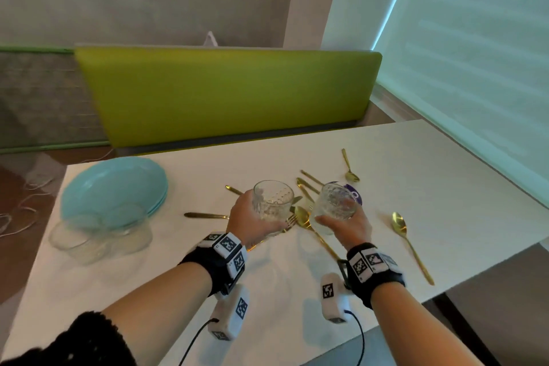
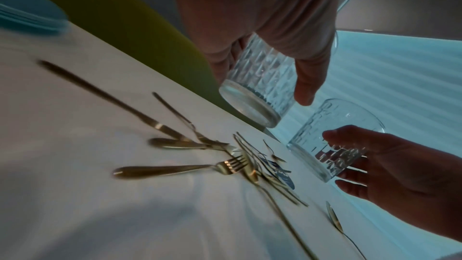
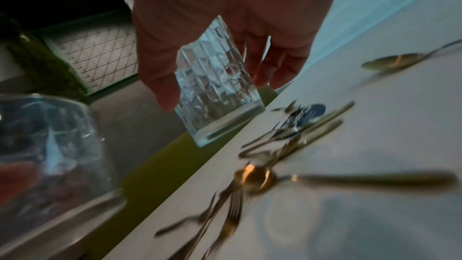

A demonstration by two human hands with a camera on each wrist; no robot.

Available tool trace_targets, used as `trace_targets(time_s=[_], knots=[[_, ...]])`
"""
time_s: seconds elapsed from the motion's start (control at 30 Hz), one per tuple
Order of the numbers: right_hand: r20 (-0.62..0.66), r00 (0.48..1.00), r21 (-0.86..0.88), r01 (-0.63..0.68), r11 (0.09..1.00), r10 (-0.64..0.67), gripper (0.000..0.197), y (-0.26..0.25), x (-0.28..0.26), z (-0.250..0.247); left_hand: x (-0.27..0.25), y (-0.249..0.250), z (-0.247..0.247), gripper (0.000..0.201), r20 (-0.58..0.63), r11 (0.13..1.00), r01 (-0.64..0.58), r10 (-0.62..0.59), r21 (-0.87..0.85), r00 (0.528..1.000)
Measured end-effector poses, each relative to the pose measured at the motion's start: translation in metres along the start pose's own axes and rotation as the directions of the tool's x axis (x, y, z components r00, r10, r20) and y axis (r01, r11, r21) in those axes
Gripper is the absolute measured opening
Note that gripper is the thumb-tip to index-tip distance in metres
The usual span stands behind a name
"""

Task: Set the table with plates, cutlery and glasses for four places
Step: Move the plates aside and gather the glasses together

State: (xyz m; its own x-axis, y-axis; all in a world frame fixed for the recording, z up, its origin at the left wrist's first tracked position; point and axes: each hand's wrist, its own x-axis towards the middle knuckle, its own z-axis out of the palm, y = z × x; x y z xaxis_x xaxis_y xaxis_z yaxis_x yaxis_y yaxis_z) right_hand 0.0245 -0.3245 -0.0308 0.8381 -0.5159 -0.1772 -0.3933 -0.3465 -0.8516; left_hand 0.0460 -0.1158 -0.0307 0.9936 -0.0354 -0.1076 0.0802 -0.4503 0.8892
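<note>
Each hand grips a cut-glass tumbler, left hand [image 1: 252, 217] and right hand [image 1: 346, 224], lifted above the scattered gold cutlery [image 1: 303, 211] on the desk [image 1: 445, 187] (presumably to carry them to places).

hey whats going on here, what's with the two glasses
A person is partway through setting a table. The left hand grips one cut-pattern glass and the right hand grips another glass, both held above the white table. Gold cutlery lies scattered and unsorted under and around the hands. A stack of turquoise plates waits at the left, with what look like more clear glasses in front of it.
</note>
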Motion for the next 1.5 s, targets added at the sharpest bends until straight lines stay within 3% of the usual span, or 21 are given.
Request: trace_targets(time_s=[0.3,0.63,0.8,1.03,1.5], knots=[[0.299,0.954,-0.144,0.083,0.986,-0.036,0.082,-0.012,-0.104,0.109,-0.074,-0.088,-0.095,0.090,-0.147,0.988,0.134,-0.121,0.076,0.982],[0.502,0.862,-0.239,0.214,0.947,-0.069,0.085,-0.025,-0.161,0.188,-0.120,-0.159,-0.163,0.096,-0.292,0.954,0.299,-0.283,0.010,0.914],[0.561,0.824,-0.275,0.277,0.921,-0.080,0.086,-0.029,-0.177,0.212,-0.127,-0.178,-0.181,0.096,-0.361,0.935,0.355,-0.334,-0.011,0.870],[0.594,0.800,-0.289,0.317,0.903,-0.090,0.087,-0.034,-0.188,0.232,-0.128,-0.190,-0.193,0.097,-0.372,0.916,0.398,-0.386,-0.047,0.844],[0.602,0.795,-0.266,0.291,0.919,-0.078,0.086,-0.040,-0.190,0.244,-0.125,-0.191,-0.203,0.094,-0.364,0.895,0.428,-0.442,-0.123,0.820]])
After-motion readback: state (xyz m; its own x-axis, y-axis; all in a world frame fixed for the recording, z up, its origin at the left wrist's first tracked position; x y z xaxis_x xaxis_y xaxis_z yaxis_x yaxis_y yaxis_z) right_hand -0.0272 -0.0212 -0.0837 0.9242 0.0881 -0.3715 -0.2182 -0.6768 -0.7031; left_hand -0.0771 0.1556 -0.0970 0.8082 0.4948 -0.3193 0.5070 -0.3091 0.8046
